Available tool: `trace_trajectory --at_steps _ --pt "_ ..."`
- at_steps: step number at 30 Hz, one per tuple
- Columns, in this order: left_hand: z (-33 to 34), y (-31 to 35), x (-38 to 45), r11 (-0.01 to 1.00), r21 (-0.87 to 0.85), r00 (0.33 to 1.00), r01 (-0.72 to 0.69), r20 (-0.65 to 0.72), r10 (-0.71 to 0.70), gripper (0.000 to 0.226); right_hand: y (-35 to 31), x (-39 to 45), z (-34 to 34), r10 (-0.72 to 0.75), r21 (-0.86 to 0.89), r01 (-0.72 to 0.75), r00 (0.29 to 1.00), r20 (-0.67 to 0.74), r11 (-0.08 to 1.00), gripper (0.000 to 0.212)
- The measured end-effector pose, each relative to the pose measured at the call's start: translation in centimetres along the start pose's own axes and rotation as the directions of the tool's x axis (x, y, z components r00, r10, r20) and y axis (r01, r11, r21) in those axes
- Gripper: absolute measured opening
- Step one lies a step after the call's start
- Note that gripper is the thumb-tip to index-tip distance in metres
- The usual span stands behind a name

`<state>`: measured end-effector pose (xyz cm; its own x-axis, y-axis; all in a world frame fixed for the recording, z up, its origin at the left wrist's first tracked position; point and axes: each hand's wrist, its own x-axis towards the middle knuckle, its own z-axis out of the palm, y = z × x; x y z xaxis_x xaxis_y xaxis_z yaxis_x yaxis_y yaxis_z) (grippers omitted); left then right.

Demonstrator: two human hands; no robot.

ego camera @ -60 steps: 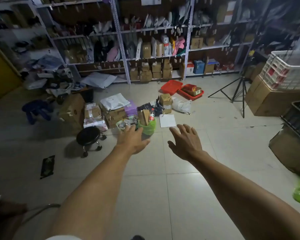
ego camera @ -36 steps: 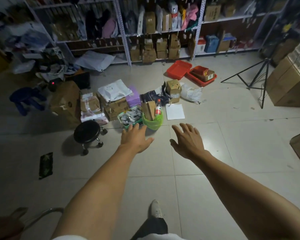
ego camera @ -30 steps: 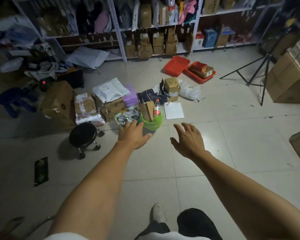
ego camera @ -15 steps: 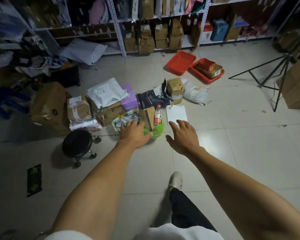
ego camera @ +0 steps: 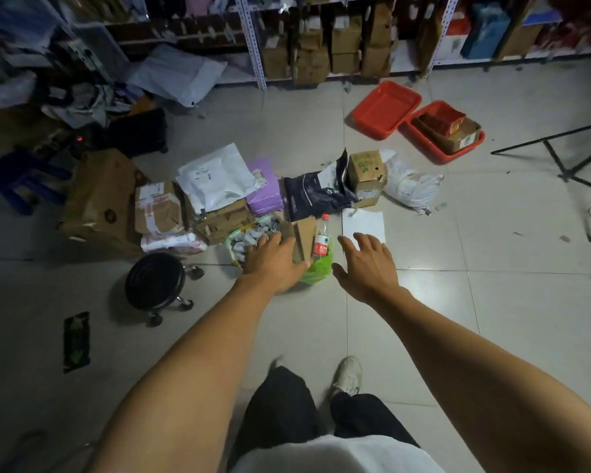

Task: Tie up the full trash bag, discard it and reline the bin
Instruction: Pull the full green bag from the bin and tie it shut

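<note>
A small bin lined with a bright green trash bag stands on the tiled floor ahead of me. It is stuffed with a cardboard piece and a plastic bottle with a red label. My left hand is stretched out in front of the bin's left side, fingers spread, covering part of it. My right hand hovers open just right of the bin, holding nothing. Whether either hand touches the bag I cannot tell.
A green basket of small packets sits left of the bin. Cardboard boxes, parcels and a white sheet crowd behind it. A black wheeled stool stands to the left; red trays, shelving and a tripod leg lie beyond.
I have walked toward the bin with both arms out. The bin has come much closer and my hands now reach its sides. My legs and a shoe have come into view.
</note>
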<state>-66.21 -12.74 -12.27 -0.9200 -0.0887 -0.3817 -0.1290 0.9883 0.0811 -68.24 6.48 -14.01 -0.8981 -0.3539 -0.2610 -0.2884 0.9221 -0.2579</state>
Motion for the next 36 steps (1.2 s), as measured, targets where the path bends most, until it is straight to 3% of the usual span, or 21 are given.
trace_trajectory --at_steps 19,36 --pt "2.4 -9.1 17.5 0.994 0.048 0.992 -0.095 0.090 0.090 0.070 -2.4 15.2 5.2 0.136 -0.015 -0.135 0.986 0.096 0.991 0.066" --pt "22.2 -7.9 28.3 1.000 0.007 0.993 -0.023 0.115 0.022 0.072 7.3 26.1 25.7 0.079 -0.025 -0.075 0.983 0.169 0.997 0.068"
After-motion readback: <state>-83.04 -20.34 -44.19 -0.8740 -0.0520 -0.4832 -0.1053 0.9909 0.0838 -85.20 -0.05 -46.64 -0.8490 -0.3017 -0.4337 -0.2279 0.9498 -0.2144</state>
